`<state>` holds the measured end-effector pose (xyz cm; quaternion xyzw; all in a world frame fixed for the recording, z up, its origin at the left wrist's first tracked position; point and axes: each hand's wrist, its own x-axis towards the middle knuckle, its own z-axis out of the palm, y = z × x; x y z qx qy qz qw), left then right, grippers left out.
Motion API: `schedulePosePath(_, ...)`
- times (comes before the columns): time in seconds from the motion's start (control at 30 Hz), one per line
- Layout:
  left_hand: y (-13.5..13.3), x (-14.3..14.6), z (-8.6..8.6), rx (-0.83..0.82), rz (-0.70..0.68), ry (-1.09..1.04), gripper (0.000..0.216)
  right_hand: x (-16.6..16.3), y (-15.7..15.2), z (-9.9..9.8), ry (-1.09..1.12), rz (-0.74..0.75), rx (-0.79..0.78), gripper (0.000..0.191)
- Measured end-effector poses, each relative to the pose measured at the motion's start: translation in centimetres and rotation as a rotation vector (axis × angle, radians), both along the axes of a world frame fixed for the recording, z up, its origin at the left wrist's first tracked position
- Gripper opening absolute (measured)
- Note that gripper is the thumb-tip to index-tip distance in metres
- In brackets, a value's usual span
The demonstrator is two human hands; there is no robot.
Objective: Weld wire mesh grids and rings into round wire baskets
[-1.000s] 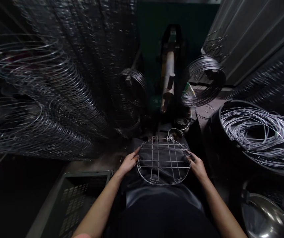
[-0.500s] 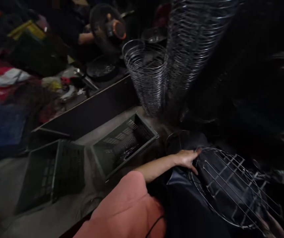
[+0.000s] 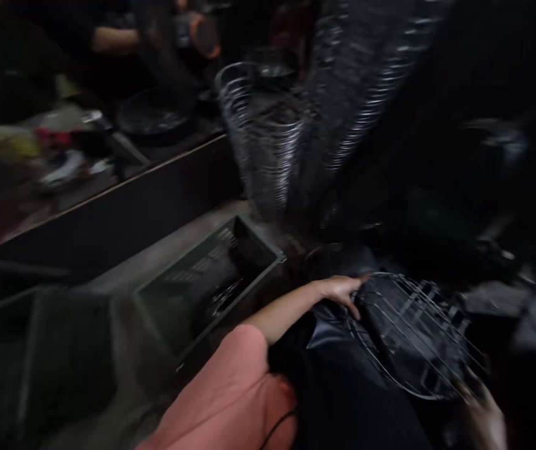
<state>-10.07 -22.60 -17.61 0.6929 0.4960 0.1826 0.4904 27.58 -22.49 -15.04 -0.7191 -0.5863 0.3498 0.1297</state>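
Note:
A round wire frame with straight metal bars laid across it point(image 3: 415, 334) is tilted over my lap. At its near left rim, my left hand point(image 3: 343, 294) is closed, thumb and fingers around the wire. My right hand point(image 3: 481, 406) is closed on the opposite, lower right edge, blurred and partly in shadow. Dark cloth on my lap shows through the gaps between the bars.
A green plastic crate point(image 3: 214, 284) with shiny metal pieces inside stands left of my arm, and a second crate point(image 3: 66, 369) is farther left. Tall stacks of wire rings point(image 3: 272, 144) rise ahead. Behind a low dark board point(image 3: 155, 206), a co-worker's arm point(image 3: 115, 40) reaches over a tool.
My view has swung, so the crates and stacks shift left. The wire frame has moved slightly up and left in the picture, and more of my right hand shows. Both hands keep hold.

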Motion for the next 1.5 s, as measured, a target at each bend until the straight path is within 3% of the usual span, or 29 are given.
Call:
schedulePosePath(0.1,-0.6,-0.1,-0.6,-0.018,0.029,-0.038,0.120,-1.6,-1.6,0.2,0.192,-0.218,0.063,0.066)
schedulePosePath(0.2,0.2,-0.4,-1.1,-0.011,0.042,-0.208,0.118,-2.5,-1.2,0.1,0.361,-0.277,0.117,0.064)
schedulePosePath(0.37,1.2,0.3,-0.6,-0.192,0.142,-0.317,0.121,-1.7,-0.9,-1.0,0.480,-0.287,0.180,0.058)
schedulePosePath(0.57,0.8,0.9,0.2,-0.294,0.215,-0.190,0.122,-0.8,-0.7,-2.6,0.511,-0.248,0.174,0.051)
schedulePosePath(0.73,0.2,0.9,0.2,-0.268,0.209,-0.100,0.127,-0.9,-0.8,-2.8,0.552,-0.263,0.149,0.048)
schedulePosePath(0.93,-0.2,1.4,0.4,-0.214,0.198,0.115,0.132,-1.3,-3.1,-2.8,0.688,-0.266,0.102,0.055)
schedulePosePath(1.2,-0.3,2.1,1.5,-0.154,0.162,0.299,0.131,-1.8,-3.6,-4.2,0.542,-0.297,0.202,0.049)
schedulePosePath(1.5,-0.3,2.0,0.3,-0.156,0.144,0.077,0.135,-1.1,-2.4,-4.5,0.473,-0.248,0.229,0.046)
